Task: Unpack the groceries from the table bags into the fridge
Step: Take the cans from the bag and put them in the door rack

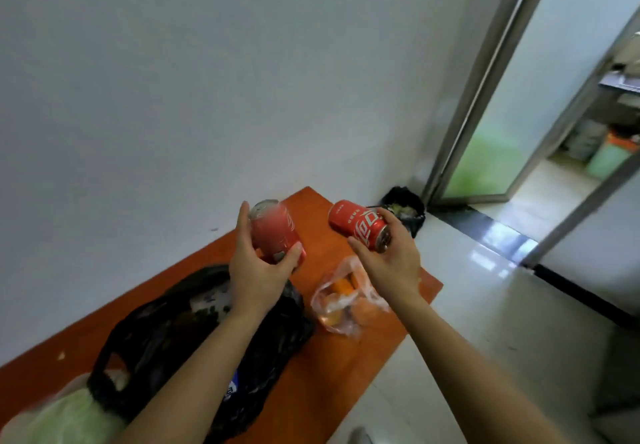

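Observation:
My left hand (pixel 258 270) grips a red soda can (pixel 273 229), held upright above the orange table (pixel 332 367). My right hand (pixel 391 260) holds a second red soda can (pixel 358 223), tilted on its side with its top facing me. Below my left arm lies a black plastic bag (pixel 166 336) with items inside. A clear bag of oranges (pixel 346 301) rests on the table under my right wrist. A green cabbage in a clear bag (pixel 65 416) sits at the lower left. No fridge is in view.
A white wall runs behind the table. A black-lined waste bin (pixel 403 206) stands on the floor past the table's far end. A glass sliding door (pixel 502 97) opens at the right onto another room. Pale floor tiles (pixel 485 305) lie to the right.

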Available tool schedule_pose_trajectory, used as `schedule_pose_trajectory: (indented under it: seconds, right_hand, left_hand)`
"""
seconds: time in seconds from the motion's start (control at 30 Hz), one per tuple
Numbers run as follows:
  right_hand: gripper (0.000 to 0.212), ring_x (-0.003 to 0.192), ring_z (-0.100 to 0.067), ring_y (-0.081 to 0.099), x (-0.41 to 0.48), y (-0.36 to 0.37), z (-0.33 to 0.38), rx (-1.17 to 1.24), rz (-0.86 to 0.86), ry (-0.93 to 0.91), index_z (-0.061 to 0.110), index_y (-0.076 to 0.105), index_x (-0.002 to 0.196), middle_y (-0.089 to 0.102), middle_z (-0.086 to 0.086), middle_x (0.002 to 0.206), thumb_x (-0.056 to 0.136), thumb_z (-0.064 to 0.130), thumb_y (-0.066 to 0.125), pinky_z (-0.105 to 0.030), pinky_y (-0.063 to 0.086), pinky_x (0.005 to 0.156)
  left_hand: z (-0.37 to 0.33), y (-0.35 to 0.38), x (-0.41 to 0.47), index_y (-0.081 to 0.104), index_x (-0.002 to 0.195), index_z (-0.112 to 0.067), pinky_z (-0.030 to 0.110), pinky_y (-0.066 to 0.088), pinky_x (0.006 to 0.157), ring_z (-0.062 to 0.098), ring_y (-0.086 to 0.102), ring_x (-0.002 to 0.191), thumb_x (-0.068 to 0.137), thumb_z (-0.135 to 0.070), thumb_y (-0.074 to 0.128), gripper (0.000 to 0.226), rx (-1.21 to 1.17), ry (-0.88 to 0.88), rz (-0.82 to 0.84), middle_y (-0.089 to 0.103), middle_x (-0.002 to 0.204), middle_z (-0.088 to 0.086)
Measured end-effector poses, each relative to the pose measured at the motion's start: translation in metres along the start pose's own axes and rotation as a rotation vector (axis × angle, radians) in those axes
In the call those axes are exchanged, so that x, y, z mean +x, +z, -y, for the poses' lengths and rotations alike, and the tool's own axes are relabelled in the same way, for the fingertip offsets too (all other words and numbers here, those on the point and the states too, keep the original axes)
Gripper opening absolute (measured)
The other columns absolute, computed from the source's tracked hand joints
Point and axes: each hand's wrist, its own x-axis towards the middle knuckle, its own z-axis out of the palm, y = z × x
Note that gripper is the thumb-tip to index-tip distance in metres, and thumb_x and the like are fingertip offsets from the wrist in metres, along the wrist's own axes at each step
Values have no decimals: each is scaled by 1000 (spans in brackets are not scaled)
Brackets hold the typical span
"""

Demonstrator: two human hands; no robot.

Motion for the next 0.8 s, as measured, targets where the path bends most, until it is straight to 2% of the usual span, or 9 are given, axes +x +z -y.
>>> schedule_pose_trajectory:
  seconds: [0.1,0.13,0.2,0.33,0.43,0.6,0.7,0.8]
  right_hand:
    - [78,119,-17,57,-19,-72,-28,-76,-159,100,36,42,142,56,2,136,76,54,80,-41,56,96]
    - [77,117,-16,58,-26,-98,-36,-91,-219,125,37,42,141,57,2,135,75,54,80,-39,57,94]
    - [79,115,-16,58,-40,-153,-51,-133,-338,163,36,43,141,58,1,132,74,55,81,-36,57,93]
    - [79,117,-16,52,-69,-263,-79,-164,-562,251,39,43,141,55,5,129,73,55,81,-40,54,96]
    - [71,108,-16,51,-98,-344,-102,-131,-707,323,44,46,134,48,7,117,73,49,81,-35,50,89]
    - [59,102,-17,54,-159,-476,-156,-148,-853,361,42,51,126,54,-3,122,76,46,81,-26,46,79]
    - [56,99,-22,58,-189,-555,-189,-179,-907,372,40,52,122,52,0,113,75,47,82,-30,50,78]
    - [58,103,-23,58,-207,-629,-214,-216,-940,381,41,49,123,52,-1,116,75,49,81,-34,53,80]
  left_hand:
    - [-32,60,-21,25,147,-48,13,51,84,3,56,116,75,-28,85,96,-73,85,168,47,137,-16]
    - [-46,81,-30,29,143,-51,16,54,83,3,58,111,75,-27,85,92,-102,113,228,48,130,-21]
    - [-75,121,-51,31,139,-51,32,58,89,7,58,109,75,-29,85,87,-121,166,341,48,126,-21]
    - [-137,195,-101,27,143,-48,46,53,99,16,54,121,75,-36,84,90,-132,305,501,48,139,-10]
    - [-184,246,-149,27,142,-49,45,53,99,15,54,119,75,-39,84,89,-164,398,572,50,137,-10]
    - [-258,336,-253,24,146,-46,37,54,96,16,59,114,76,-38,84,92,-226,519,667,53,137,-6]
    - [-302,394,-318,19,147,-50,41,57,93,23,62,114,77,-39,82,95,-257,579,745,54,139,1]
    - [-348,443,-373,18,147,-50,45,60,87,25,61,117,79,-39,80,93,-290,660,820,50,143,1]
